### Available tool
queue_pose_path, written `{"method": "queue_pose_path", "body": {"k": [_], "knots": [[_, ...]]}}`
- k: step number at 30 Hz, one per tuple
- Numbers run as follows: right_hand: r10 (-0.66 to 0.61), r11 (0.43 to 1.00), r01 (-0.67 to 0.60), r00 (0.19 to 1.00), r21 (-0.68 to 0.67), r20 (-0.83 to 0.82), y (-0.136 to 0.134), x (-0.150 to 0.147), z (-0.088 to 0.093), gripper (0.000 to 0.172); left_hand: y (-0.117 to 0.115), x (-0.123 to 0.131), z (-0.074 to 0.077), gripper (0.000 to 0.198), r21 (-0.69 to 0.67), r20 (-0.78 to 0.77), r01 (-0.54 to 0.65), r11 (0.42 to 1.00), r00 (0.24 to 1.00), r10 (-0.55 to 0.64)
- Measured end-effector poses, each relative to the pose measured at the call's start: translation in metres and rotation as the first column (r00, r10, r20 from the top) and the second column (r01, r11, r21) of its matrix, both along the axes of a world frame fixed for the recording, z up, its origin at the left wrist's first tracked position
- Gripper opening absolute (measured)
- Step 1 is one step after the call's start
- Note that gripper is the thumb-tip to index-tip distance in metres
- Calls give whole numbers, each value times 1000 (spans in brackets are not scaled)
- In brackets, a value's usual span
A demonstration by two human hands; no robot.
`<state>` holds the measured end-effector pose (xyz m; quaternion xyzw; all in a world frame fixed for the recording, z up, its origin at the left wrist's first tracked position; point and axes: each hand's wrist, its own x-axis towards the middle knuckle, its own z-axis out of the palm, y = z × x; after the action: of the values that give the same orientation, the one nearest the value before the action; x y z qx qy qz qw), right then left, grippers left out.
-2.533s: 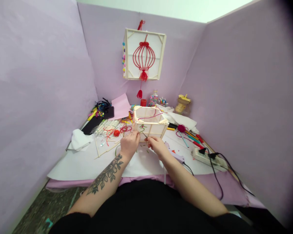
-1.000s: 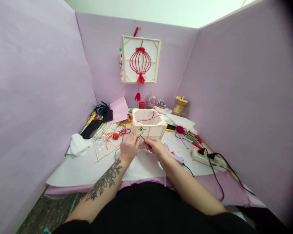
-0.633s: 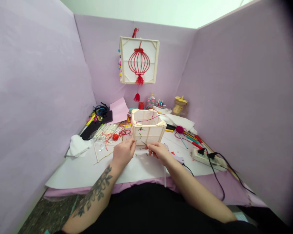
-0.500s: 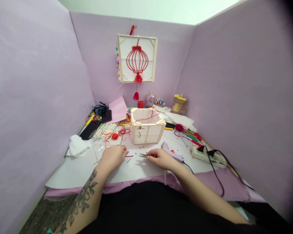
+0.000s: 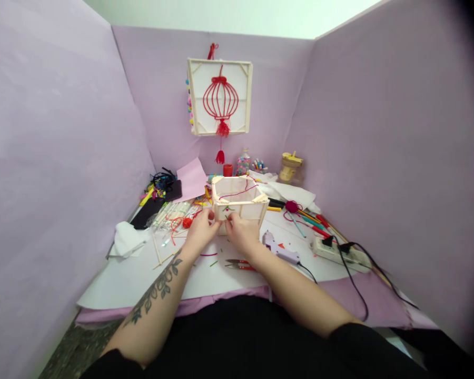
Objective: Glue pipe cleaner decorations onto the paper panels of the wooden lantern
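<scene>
The box-shaped lantern frame (image 5: 249, 211), pale sticks with white panels, stands open-topped on the table. A pink and green decoration (image 5: 227, 209) sits on its front near the upper left. My left hand (image 5: 199, 230) is at the box's front left edge, fingertips closed together; what they hold is hidden. At the front panel, just below the decoration, my right hand (image 5: 243, 233) pinches with thumb and finger on something too small to name. Red-handled thread snips (image 5: 240, 265) lie on the table below my right hand. A dark pink strand (image 5: 208, 255) and small green bits (image 5: 214, 263) lie nearby.
A finished lantern (image 5: 221, 97) with a red design hangs at the back. On the right are a lilac glue gun (image 5: 280, 248), a power strip (image 5: 339, 253) with cables and a yarn ball (image 5: 291, 207). White tissue (image 5: 128, 239) and packaged sticks (image 5: 169, 213) lie left.
Both hands have moved forward from the tabletop to the front of the box. My right hand has let go of the snips, which now lie on the table.
</scene>
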<state>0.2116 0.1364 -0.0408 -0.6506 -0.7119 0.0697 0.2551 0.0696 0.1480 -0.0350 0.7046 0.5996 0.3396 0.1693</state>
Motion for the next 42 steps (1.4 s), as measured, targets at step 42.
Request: {"method": "queue_pose_path", "body": {"k": [42], "knots": [[279,804,-165,953,572,-118,16,128,114,16,-11,11,53,31,62,469,-154,986,877,107]]}}
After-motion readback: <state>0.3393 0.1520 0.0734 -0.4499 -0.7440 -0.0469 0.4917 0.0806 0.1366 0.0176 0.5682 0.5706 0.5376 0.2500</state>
